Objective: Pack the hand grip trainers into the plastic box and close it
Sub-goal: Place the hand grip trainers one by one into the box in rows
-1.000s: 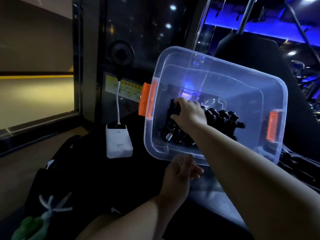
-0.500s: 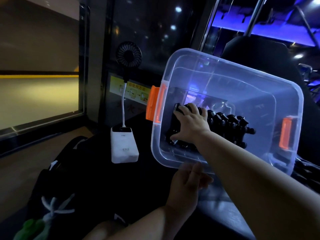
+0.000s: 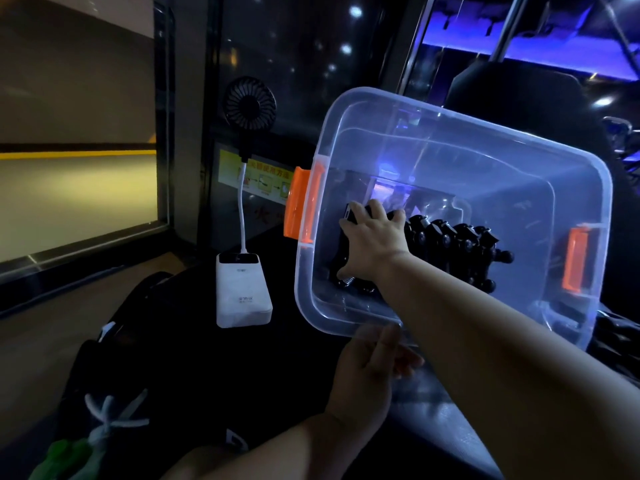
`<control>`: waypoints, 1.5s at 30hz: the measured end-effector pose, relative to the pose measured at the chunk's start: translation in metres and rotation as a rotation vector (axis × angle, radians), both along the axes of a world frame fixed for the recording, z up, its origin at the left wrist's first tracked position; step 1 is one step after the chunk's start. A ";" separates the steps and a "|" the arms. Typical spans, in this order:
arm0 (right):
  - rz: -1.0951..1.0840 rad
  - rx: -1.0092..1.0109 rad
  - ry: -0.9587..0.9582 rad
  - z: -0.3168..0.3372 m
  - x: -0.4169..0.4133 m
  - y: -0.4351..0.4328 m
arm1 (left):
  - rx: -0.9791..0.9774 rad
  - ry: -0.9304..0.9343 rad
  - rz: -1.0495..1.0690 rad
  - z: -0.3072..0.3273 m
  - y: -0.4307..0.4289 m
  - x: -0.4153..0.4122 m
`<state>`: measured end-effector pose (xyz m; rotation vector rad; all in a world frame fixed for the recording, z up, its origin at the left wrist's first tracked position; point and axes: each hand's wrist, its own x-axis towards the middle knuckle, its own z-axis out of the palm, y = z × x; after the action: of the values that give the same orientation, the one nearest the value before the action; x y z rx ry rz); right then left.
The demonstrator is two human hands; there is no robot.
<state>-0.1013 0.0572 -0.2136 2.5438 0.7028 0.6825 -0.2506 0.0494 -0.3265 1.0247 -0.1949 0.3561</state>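
Note:
A clear plastic box with orange latches is tilted with its open top towards me. Its lid is not in view. A row of black hand grip trainers lies on its floor. My right hand reaches inside, its fingers curled over the trainer at the left end of the row and hiding most of it. My left hand sits just below the box's near rim, fingers loose and apart, the tips touching the rim.
A white power bank with a small black fan on a white stalk stands left of the box. A black bag and a green toy lie at the lower left. Dark gym equipment stands behind and to the right.
My right hand has gone from a closed fist to spread fingers over the leftmost trainer. The left hand stays under the near rim. The view has shifted slightly.

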 end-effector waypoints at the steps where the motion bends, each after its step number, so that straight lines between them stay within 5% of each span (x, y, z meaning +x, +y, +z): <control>1: 0.001 0.006 0.003 -0.001 0.001 -0.001 | -0.009 0.003 -0.002 0.000 0.000 0.000; 7: 0.088 0.032 0.054 0.001 0.006 -0.019 | 0.006 0.022 0.031 0.003 0.000 -0.003; 17: 0.159 0.510 0.013 0.002 -0.028 -0.090 | 0.095 0.118 0.107 0.008 0.000 -0.005; 27: 0.174 0.831 -0.248 -0.029 -0.087 -0.212 | 0.176 0.106 0.214 0.001 -0.002 0.002; 35: -0.264 1.039 -0.255 -0.057 -0.098 -0.321 | 0.187 0.105 0.236 0.002 -0.005 0.001; 45: -0.492 0.919 -0.230 -0.058 -0.079 -0.392 | 0.204 0.106 0.251 0.002 -0.006 0.002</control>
<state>-0.1800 -0.3347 -0.2718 3.1347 -0.4372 1.2881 -0.2487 0.0431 -0.3241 1.2706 -0.0061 0.5159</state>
